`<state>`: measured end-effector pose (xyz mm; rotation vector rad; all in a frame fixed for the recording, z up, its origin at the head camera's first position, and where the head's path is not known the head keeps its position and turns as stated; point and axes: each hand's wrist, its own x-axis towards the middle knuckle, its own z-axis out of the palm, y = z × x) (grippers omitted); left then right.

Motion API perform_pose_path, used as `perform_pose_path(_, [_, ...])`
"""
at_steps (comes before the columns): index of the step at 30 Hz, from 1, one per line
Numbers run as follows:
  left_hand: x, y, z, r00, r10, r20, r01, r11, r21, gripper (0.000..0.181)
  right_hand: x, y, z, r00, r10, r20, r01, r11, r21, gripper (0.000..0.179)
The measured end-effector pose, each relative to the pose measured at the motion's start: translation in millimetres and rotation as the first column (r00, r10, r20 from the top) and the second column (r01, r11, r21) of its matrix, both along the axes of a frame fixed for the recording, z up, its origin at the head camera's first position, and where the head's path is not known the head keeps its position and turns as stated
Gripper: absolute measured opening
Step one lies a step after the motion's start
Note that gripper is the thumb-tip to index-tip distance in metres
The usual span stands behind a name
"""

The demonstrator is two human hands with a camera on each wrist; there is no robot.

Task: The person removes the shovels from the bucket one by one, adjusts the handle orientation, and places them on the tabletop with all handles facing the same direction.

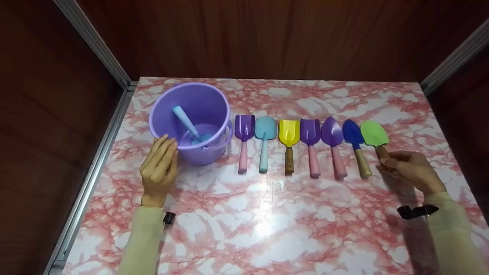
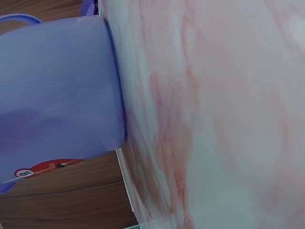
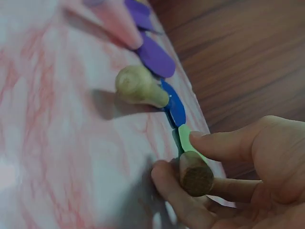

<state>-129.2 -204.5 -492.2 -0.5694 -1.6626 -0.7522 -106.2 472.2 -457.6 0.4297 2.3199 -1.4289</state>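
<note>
A purple bucket [image 1: 206, 154] stands at the table's left, with a light-blue shovel [image 1: 186, 120] leaning inside, handle up. My left hand [image 1: 158, 164] holds the bucket's near-left rim, fingertips at its edge; the thumb is hidden. At the right end of a row of small shovels, my right hand [image 1: 414, 168] pinches the brown wooden handle of a green shovel [image 1: 374, 133] between thumb and fingers. In the right wrist view, the butt of that handle [image 3: 197, 180] shows between them. Beside it lies a blue trowel [image 1: 353, 131] with a pale wooden handle.
Further left in the row lie a purple pointed trowel [image 1: 332, 131], a purple shovel [image 1: 310, 131], a yellow shovel [image 1: 289, 131], a light-blue shovel [image 1: 265, 128] and another purple shovel [image 1: 245, 126]. Brown wooden panels [image 1: 267, 38] border the red-and-white marbled table [image 1: 229, 229].
</note>
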Motion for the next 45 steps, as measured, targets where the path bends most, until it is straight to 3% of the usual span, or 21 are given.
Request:
perform_pose_path(3, [0.1,-0.6,-0.5,1.0,0.0,-0.001,0.0,1.0,0.001,0.017,2.7,-3.6,0.8,0.999,0.044,-0.027,-0.038,0.98,0.193,0.081])
perform_pose_path(5, [0.7,-0.7,-1.2,1.0,-0.001,-0.003,0.001,1.0,0.002,0.017,4.6,-5.6,1.2,0.998,0.05,-0.029,-0.04,0.965,0.258,0.083])
perform_pose_path(14, [-0.2,-0.2,-0.5,1.0,-0.003,-0.013,0.003,1.0,-0.006,0.017,10.2,-8.1,1.4,0.996,0.067,-0.065,-0.043,0.945,0.324,0.08])
perform_pose_path(22, [-0.4,0.1,0.2,1.0,-0.009,0.023,0.009,1.0,-0.003,0.018,2.5,-20.9,13.6,0.981,0.098,-0.168,0.0,0.864,0.504,0.082])
perform_pose_path(33, [-0.1,-2.2,-0.4,1.0,0.001,0.004,-0.001,1.0,-0.024,0.019,-60.9,-89.8,52.5,0.952,0.238,-0.191,-0.103,0.839,0.535,0.066])
perform_pose_path(38, [-1.2,-3.1,-2.3,1.0,0.002,0.012,-0.002,0.999,-0.032,0.019,-88.3,-124.9,65.9,0.913,0.341,-0.222,-0.16,0.803,0.574,0.062])
perform_pose_path(45, [-2.5,-5.7,-2.1,1.0,0.024,0.011,-0.024,0.998,-0.063,0.021,-124.5,-183.5,83.5,0.857,0.434,-0.277,-0.225,0.8,0.556,0.053])
